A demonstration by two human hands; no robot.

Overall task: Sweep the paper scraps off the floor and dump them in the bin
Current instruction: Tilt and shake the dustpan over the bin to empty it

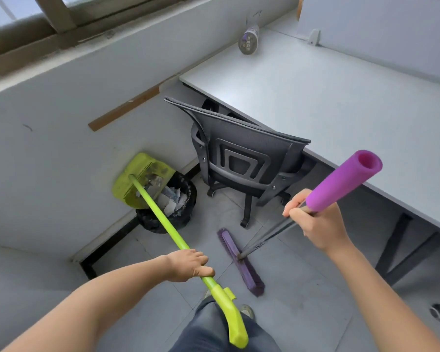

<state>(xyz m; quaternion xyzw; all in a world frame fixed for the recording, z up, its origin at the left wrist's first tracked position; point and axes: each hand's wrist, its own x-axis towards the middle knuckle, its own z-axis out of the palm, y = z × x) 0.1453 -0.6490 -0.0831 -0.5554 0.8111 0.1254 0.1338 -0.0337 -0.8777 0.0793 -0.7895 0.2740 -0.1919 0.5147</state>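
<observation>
My left hand (189, 265) grips the lime-green handle of a long dustpan (140, 180), whose pan is tilted over the black-lined bin (186, 214) by the wall. White paper scraps (172, 199) lie in the bin and a few cling inside the pan. My right hand (313, 219) grips the dark shaft of the broom just below its purple foam grip (343, 185). The purple broom head (239, 261) rests on the grey tiled floor between the bin and my legs.
A black mesh office chair (241, 161) stands right of the bin, pushed against a grey desk (341, 97). A bottle (249, 40) lies on the desk's far end. The wall runs along the left, and desk legs stand at the right.
</observation>
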